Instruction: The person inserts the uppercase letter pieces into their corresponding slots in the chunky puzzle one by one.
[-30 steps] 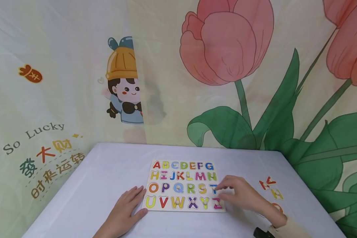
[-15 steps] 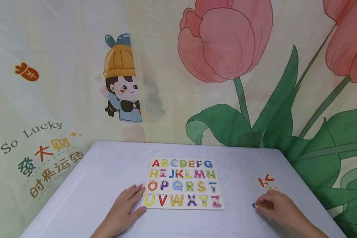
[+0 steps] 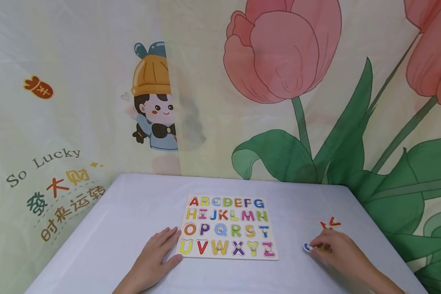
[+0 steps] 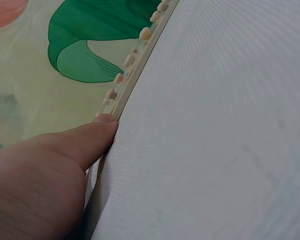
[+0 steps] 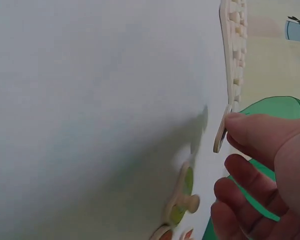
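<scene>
A pale wooden alphabet board (image 3: 229, 222) lies on the white table, with rows of coloured letters, many bearing small knobs. At its left edge rests my left hand (image 3: 150, 259), fingers straight; in the left wrist view the thumb (image 4: 97, 132) touches the board's side. Right of the board, my right hand (image 3: 341, 253) pinches a blue letter piece (image 3: 306, 247) between thumb and forefinger. The right wrist view has this thin piece (image 5: 222, 131) edge-on, raised over the table, its letter mostly hidden.
Red loose letter pieces (image 3: 330, 223) lie just beyond my right hand. Below that hand, the right wrist view includes a yellow-green knobbed piece (image 5: 182, 200) and an orange one (image 5: 162, 233). A printed cloth with tulips (image 3: 283, 57) hangs behind the table.
My right hand has left the board's right edge, gone right to the loose pieces and pinched the blue letter piece, then shifted it slightly left. My left hand has stayed in place.
</scene>
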### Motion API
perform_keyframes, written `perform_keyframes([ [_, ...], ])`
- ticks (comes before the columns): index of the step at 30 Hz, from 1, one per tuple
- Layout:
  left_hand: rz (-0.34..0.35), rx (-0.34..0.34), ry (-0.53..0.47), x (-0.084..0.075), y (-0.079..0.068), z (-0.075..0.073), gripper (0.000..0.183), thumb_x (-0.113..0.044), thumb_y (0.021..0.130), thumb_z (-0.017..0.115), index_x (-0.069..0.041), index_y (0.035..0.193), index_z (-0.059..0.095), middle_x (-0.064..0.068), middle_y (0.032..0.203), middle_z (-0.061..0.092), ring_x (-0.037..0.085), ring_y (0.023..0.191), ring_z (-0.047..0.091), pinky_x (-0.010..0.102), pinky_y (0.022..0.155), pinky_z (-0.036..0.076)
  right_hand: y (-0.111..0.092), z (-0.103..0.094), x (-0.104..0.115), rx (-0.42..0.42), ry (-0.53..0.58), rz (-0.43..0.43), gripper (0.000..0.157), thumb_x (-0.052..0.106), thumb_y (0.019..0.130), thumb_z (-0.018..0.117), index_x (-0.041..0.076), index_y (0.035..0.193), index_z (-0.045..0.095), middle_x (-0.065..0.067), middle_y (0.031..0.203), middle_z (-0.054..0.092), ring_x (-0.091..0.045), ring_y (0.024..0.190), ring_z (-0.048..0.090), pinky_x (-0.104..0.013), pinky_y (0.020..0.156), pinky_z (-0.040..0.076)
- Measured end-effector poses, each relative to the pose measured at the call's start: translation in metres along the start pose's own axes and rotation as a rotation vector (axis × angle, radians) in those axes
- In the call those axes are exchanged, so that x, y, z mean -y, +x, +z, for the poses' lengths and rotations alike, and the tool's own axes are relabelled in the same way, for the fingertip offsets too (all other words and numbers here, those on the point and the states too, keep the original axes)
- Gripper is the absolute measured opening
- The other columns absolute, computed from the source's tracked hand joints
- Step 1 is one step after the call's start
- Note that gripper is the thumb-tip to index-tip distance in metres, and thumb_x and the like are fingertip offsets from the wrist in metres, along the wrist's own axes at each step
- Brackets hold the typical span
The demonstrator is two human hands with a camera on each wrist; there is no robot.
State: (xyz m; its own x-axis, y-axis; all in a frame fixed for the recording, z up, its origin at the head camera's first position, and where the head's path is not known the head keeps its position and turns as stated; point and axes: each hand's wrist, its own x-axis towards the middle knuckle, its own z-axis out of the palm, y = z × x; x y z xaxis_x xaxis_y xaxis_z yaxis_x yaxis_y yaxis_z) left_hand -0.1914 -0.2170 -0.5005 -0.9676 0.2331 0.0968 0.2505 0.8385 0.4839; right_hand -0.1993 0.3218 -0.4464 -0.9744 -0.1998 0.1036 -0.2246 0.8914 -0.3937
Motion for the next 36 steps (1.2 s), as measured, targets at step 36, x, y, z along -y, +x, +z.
perform_keyframes([
  [36, -0.015, 0.013, 0.003, 0.0, 0.001, 0.001, 0.078, -0.062, 0.097, 0.068, -0.022, 0.161, 0.05, -0.004, 0.169, 0.042, 0.028, 0.161, 0.029, 0.057, 0.131, 0.02, 0.037, 0.017, 0.022, 0.111, 0.13, -0.094, 0.021, 0.018, 0.089, 0.087, 0.018, 0.109, 0.082, 0.013, 0.085, 0.063, -0.005, 0.077, 0.054, -0.02, 0.065, 0.052],
])
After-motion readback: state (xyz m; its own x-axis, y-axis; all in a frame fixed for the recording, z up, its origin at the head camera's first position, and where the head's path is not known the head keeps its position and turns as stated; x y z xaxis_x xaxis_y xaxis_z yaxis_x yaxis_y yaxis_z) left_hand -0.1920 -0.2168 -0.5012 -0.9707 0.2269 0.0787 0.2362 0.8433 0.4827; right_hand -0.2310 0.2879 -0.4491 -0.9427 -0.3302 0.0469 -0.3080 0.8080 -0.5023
